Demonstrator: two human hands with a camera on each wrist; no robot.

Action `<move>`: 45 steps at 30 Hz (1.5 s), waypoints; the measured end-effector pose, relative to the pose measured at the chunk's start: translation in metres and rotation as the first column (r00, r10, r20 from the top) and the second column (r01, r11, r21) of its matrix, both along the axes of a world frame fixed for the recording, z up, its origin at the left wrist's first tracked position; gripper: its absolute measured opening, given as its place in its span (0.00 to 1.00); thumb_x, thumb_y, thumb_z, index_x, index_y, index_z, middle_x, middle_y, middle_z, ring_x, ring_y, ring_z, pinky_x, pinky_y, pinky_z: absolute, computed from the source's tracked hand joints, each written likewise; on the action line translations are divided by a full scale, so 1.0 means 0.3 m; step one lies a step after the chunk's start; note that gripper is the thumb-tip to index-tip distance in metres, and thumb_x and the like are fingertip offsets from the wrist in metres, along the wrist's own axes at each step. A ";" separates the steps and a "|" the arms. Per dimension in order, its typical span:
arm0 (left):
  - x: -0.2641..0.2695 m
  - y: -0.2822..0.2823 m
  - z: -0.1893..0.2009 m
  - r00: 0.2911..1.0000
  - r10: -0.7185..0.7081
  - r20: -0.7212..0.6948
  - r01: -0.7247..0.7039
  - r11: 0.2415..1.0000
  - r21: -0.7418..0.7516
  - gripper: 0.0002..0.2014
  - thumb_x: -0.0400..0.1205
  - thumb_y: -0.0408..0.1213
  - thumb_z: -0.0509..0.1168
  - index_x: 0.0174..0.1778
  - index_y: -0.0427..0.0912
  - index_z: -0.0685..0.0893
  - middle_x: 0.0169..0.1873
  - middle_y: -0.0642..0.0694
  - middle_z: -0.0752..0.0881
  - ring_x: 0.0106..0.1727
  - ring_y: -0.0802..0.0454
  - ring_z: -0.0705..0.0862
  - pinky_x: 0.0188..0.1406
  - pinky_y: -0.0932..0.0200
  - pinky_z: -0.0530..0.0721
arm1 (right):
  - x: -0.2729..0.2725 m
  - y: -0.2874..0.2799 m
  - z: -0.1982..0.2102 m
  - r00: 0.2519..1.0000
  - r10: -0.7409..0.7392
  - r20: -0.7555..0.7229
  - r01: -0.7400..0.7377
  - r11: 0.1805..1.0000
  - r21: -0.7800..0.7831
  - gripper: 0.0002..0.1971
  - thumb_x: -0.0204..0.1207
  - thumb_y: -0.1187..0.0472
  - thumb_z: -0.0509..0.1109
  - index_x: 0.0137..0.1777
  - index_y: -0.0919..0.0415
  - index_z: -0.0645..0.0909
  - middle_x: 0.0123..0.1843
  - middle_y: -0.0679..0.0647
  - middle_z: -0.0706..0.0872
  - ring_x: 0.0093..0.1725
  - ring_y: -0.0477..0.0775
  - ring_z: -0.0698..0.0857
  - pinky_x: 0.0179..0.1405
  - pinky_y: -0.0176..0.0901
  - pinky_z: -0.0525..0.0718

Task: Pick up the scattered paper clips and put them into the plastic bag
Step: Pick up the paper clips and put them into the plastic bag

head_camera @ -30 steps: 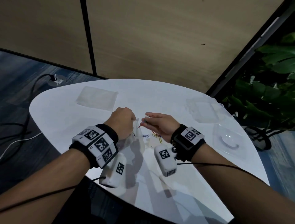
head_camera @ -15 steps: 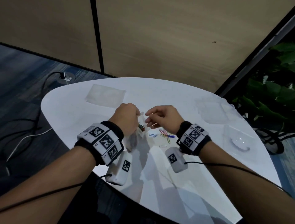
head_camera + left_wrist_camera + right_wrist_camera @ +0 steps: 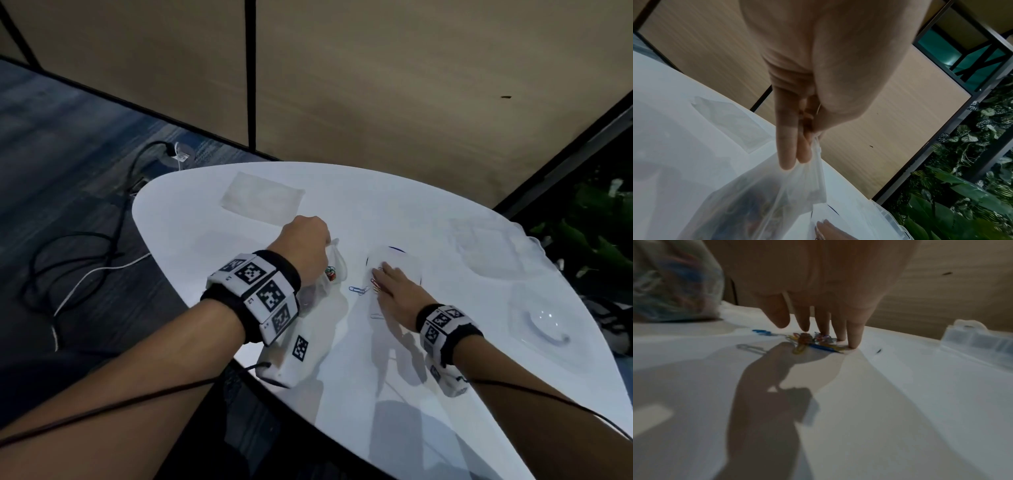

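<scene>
My left hand (image 3: 308, 240) pinches the top edge of a clear plastic bag (image 3: 334, 270) that hangs onto the white table (image 3: 191, 240), with coloured clips showing inside. In the left wrist view its fingers (image 3: 793, 146) bunch the bag (image 3: 760, 203) rim. My right hand (image 3: 385, 275) lies low to the right of the bag, fingers straight. Its fingertips (image 3: 853, 340) touch the table at a small pile of coloured paper clips (image 3: 812, 340). A blue clip (image 3: 357, 290) and a pale clip (image 3: 376, 316) lie loose beside the hand.
A flat empty clear bag (image 3: 262, 200) lies at the table's back left. Clear plastic lids and a box (image 3: 493, 250) sit at the right, with a clear dish (image 3: 544, 325) nearer the edge. Cables (image 3: 85, 246) trail on the floor at left, and plants (image 3: 599, 240) stand at right.
My right hand has left the bag's mouth and come down flat onto the clip pile on the table. My left hand keeps holding the bag in place.
</scene>
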State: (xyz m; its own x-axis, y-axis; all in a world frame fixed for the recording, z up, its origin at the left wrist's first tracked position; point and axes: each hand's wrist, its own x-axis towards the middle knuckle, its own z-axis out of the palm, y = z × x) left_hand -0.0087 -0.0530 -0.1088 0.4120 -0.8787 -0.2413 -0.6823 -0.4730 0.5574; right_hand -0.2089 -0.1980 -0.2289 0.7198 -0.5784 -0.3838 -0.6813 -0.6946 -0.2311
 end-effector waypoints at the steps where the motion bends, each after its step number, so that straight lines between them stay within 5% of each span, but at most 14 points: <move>1: -0.004 -0.001 0.002 1.000 -0.001 0.000 0.001 1.000 0.003 0.16 0.85 0.27 0.59 0.65 0.36 0.87 0.61 0.37 0.88 0.57 0.40 0.89 0.63 0.49 0.87 | -0.005 0.014 -0.001 0.998 0.043 -0.040 -0.043 0.999 -0.015 0.28 0.86 0.62 0.53 0.85 0.59 0.52 0.87 0.55 0.53 0.83 0.61 0.57 0.79 0.51 0.59; 4: -0.009 -0.002 0.004 1.000 -0.006 -0.005 0.006 1.000 0.009 0.17 0.85 0.26 0.59 0.66 0.36 0.87 0.61 0.36 0.88 0.53 0.39 0.91 0.61 0.48 0.88 | -0.025 0.028 -0.057 0.962 0.207 -0.178 -0.226 0.970 -0.095 0.35 0.79 0.66 0.55 0.85 0.60 0.46 0.86 0.61 0.50 0.82 0.69 0.58 0.80 0.58 0.63; 7: -0.014 -0.002 0.003 1.000 -0.003 -0.008 0.004 1.000 0.011 0.17 0.85 0.26 0.60 0.68 0.37 0.86 0.63 0.37 0.87 0.54 0.39 0.90 0.61 0.49 0.88 | -0.022 0.055 -0.092 0.940 0.240 -0.242 -0.280 0.949 -0.144 0.37 0.74 0.69 0.63 0.83 0.61 0.52 0.82 0.63 0.56 0.76 0.69 0.67 0.68 0.59 0.78; 12: -0.021 -0.005 -0.006 1.000 0.004 -0.027 -0.004 1.000 0.008 0.16 0.86 0.29 0.63 0.69 0.40 0.85 0.65 0.39 0.86 0.56 0.40 0.90 0.64 0.49 0.87 | 0.028 0.125 -0.092 0.956 0.204 -0.212 -0.260 0.925 -0.278 0.17 0.75 0.72 0.60 0.64 0.67 0.75 0.61 0.64 0.79 0.54 0.64 0.84 0.38 0.48 0.73; 16: -0.018 -0.004 -0.010 0.999 0.016 -0.031 -0.016 1.000 0.001 0.16 0.85 0.29 0.63 0.69 0.40 0.85 0.64 0.39 0.87 0.57 0.40 0.90 0.64 0.49 0.87 | 0.067 0.109 -0.070 0.947 0.173 -0.269 -0.253 0.920 -0.299 0.09 0.72 0.70 0.65 0.51 0.64 0.81 0.51 0.60 0.84 0.48 0.62 0.86 0.37 0.45 0.75; 19: -0.014 -0.008 -0.013 0.999 0.022 -0.032 -0.022 1.000 0.001 0.16 0.85 0.28 0.63 0.68 0.41 0.86 0.61 0.39 0.88 0.56 0.40 0.90 0.63 0.49 0.87 | 0.088 0.045 -0.063 0.988 0.059 -0.141 -0.098 0.952 -0.289 0.09 0.74 0.70 0.65 0.49 0.61 0.85 0.49 0.59 0.87 0.49 0.61 0.87 0.44 0.44 0.81; 22: -0.013 -0.013 -0.012 0.999 0.016 -0.030 -0.015 1.000 0.019 0.17 0.85 0.28 0.64 0.68 0.41 0.86 0.57 0.38 0.89 0.55 0.40 0.90 0.62 0.50 0.87 | 0.058 -0.039 -0.054 0.939 -0.303 0.162 0.320 0.943 -0.095 0.10 0.70 0.69 0.70 0.42 0.57 0.91 0.44 0.55 0.92 0.46 0.56 0.89 0.52 0.43 0.87; 25: -0.017 -0.016 -0.011 1.000 0.007 -0.028 -0.007 1.000 0.018 0.17 0.85 0.29 0.64 0.68 0.41 0.86 0.57 0.38 0.89 0.54 0.40 0.90 0.61 0.50 0.88 | 0.030 -0.089 -0.005 0.644 -0.718 0.263 0.576 0.681 0.452 0.08 0.64 0.70 0.80 0.42 0.61 0.92 0.43 0.60 0.93 0.42 0.56 0.92 0.54 0.47 0.89; 27: -0.018 -0.017 -0.013 1.000 0.003 -0.027 -0.002 1.000 0.015 0.17 0.85 0.28 0.63 0.68 0.40 0.86 0.58 0.38 0.89 0.53 0.40 0.90 0.61 0.49 0.88 | 0.040 -0.080 0.069 0.408 -0.886 0.220 0.455 0.406 0.793 0.11 0.67 0.76 0.78 0.50 0.73 0.88 0.45 0.67 0.90 0.38 0.59 0.91 0.46 0.45 0.91; 29: -0.019 -0.020 -0.015 1.000 0.002 -0.023 -0.001 1.000 0.015 0.17 0.85 0.27 0.61 0.68 0.40 0.86 0.57 0.38 0.89 0.53 0.41 0.90 0.61 0.50 0.88 | 0.077 -0.048 0.166 0.371 -0.910 0.182 0.266 0.292 0.919 0.13 0.72 0.78 0.73 0.57 0.78 0.83 0.49 0.67 0.88 0.43 0.58 0.90 0.41 0.38 0.90; 32: -0.022 -0.024 -0.018 1.000 0.005 -0.021 -0.005 1.000 0.011 0.18 0.85 0.26 0.61 0.68 0.39 0.86 0.59 0.37 0.89 0.54 0.40 0.91 0.61 0.48 0.89 | 0.140 0.020 0.276 0.482 -0.863 0.154 0.113 0.235 0.965 0.14 0.75 0.78 0.70 0.60 0.77 0.81 0.51 0.66 0.88 0.48 0.57 0.90 0.44 0.36 0.89; 38: -0.028 -0.027 -0.025 1.000 0.015 0.005 -0.015 1.000 0.007 0.13 0.82 0.28 0.66 0.59 0.39 0.91 0.58 0.39 0.90 0.57 0.40 0.89 0.62 0.48 0.88 | 0.247 0.157 0.257 0.663 -0.695 0.277 0.178 0.507 0.844 0.14 0.71 0.78 0.72 0.57 0.75 0.86 0.51 0.71 0.90 0.42 0.56 0.90 0.47 0.39 0.90; 42: -0.032 -0.024 -0.028 1.000 0.007 -0.001 -0.007 1.000 -0.010 0.13 0.82 0.27 0.61 0.50 0.38 0.92 0.49 0.39 0.91 0.53 0.39 0.89 0.56 0.46 0.89 | 0.268 0.180 0.245 0.826 -0.404 0.393 0.223 0.875 0.431 0.11 0.68 0.68 0.71 0.44 0.56 0.92 0.30 0.53 0.90 0.33 0.51 0.88 0.42 0.39 0.88; 45: -0.030 -0.022 -0.031 1.000 0.008 -0.021 -0.008 1.000 -0.015 0.14 0.82 0.27 0.62 0.55 0.39 0.92 0.54 0.39 0.90 0.56 0.40 0.89 0.59 0.47 0.89 | 0.266 0.181 0.277 0.918 -0.154 0.366 0.084 0.976 0.199 0.13 0.73 0.65 0.68 0.30 0.51 0.87 0.25 0.45 0.86 0.28 0.44 0.84 0.34 0.39 0.82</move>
State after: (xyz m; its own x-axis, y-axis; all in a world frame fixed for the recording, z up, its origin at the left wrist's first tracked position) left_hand -0.0178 -0.0596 -0.1182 0.4144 -0.8789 -0.2363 -0.6668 -0.4699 0.5784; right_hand -0.1291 -0.1436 -0.1458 0.7609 -0.6172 -0.2001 -0.5940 -0.5385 -0.5977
